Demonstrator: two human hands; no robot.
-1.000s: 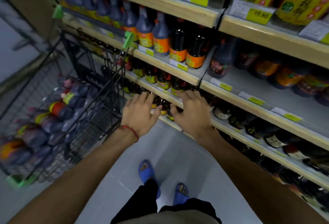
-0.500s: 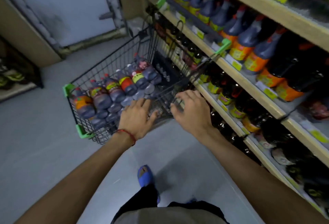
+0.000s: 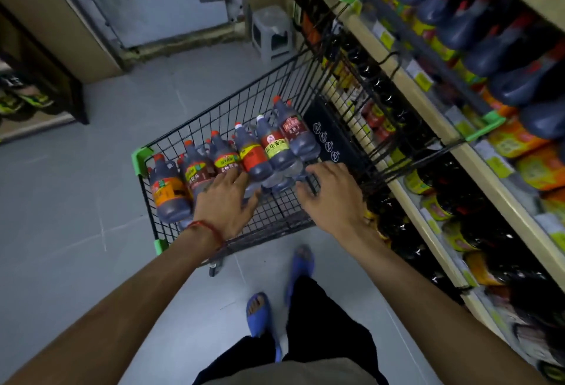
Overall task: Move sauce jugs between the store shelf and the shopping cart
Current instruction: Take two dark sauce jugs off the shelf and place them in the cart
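1. Both arms reach forward and down. A second ago the two hands were at a low level of the shelf, holding nothing. They have since swung across to the cart, so I judge that another jug is about to be fetched for the shelf.
2. The left hand [image 3: 226, 201] is flat with its fingers spread. Its fingertips lie on or just above the lower bodies of the mid-row jugs, and it grips nothing.
3. The right hand [image 3: 333, 195] hangs over the cart's near edge, fingers bent downward just beside the clear bases of the right-end jugs. Whether it has hold of anything I cannot tell.
4. The sauce jugs [image 3: 253, 158] lie in a row across the shopping cart [image 3: 232, 109], caps pointing away, under and just beyond both hands.
5. The store shelf [image 3: 519, 207] runs along the right, close against the cart's side, with more such jugs standing on it.
6. Farthest off, a grey stool [image 3: 272, 33] stands by a door.
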